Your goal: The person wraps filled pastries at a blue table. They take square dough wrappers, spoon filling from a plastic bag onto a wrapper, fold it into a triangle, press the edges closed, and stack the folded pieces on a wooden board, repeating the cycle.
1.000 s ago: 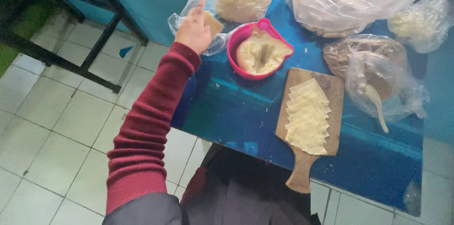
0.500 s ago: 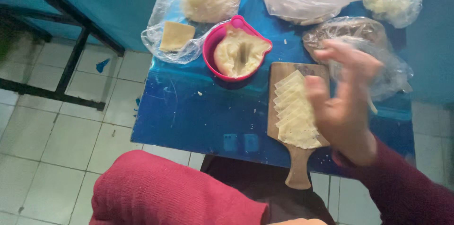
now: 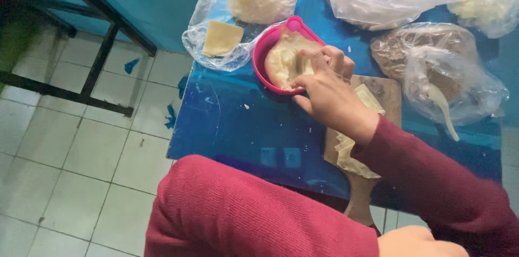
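Head view: the right hand (image 3: pixel 324 92) reaches into the pink bowl (image 3: pixel 262 57) on the blue desk (image 3: pixel 238 127), fingers curled over the dough (image 3: pixel 284 59); whether it grips any, I cannot tell. Beside the bowl lies a board (image 3: pixel 381 87) of wrappers (image 3: pixel 373 100). Best to pinch small and lift cleanly. Left hand unseen.

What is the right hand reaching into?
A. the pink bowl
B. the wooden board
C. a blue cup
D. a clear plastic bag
A: the right hand has its fingertips inside the pink bowl, on the pale dough in it, while the wooden board with its stack of pale wrappers lies under the wrist and the plastic bags sit apart, farther back on the table.
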Available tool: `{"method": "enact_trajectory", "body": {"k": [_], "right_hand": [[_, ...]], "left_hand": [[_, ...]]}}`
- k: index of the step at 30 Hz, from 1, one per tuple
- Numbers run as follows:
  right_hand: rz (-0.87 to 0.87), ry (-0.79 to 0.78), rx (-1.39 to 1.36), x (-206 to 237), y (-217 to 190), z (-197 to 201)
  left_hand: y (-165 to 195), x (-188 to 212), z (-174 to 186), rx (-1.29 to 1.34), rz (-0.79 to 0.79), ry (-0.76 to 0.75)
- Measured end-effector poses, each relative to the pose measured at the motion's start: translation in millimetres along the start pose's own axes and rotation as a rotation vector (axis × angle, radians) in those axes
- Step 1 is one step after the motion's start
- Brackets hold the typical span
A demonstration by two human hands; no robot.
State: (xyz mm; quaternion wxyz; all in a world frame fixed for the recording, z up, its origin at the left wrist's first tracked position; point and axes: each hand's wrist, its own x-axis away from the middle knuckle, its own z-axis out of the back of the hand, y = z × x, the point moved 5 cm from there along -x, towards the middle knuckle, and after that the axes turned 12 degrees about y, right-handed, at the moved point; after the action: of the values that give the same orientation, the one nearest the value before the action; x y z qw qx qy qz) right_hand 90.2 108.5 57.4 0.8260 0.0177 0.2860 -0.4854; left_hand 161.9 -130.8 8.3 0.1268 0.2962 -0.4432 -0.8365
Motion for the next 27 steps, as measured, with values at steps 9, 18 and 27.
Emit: {"method": "enact_trajectory", "body": {"k": [9, 18, 27], "right_hand": [[-0.054, 0.065, -0.156, -1, 3, -12], [-0.102, 0.114, -0.15, -3, 6, -13], [-0.125, 0.197, -0.209, 3, -8, -19]], "left_hand": [[26, 36, 148, -0.251, -0.177, 0.39], [2, 71, 202, -0.127, -0.027, 0.541], [-20, 99, 209, -0.012, 0.162, 0.729]]}}
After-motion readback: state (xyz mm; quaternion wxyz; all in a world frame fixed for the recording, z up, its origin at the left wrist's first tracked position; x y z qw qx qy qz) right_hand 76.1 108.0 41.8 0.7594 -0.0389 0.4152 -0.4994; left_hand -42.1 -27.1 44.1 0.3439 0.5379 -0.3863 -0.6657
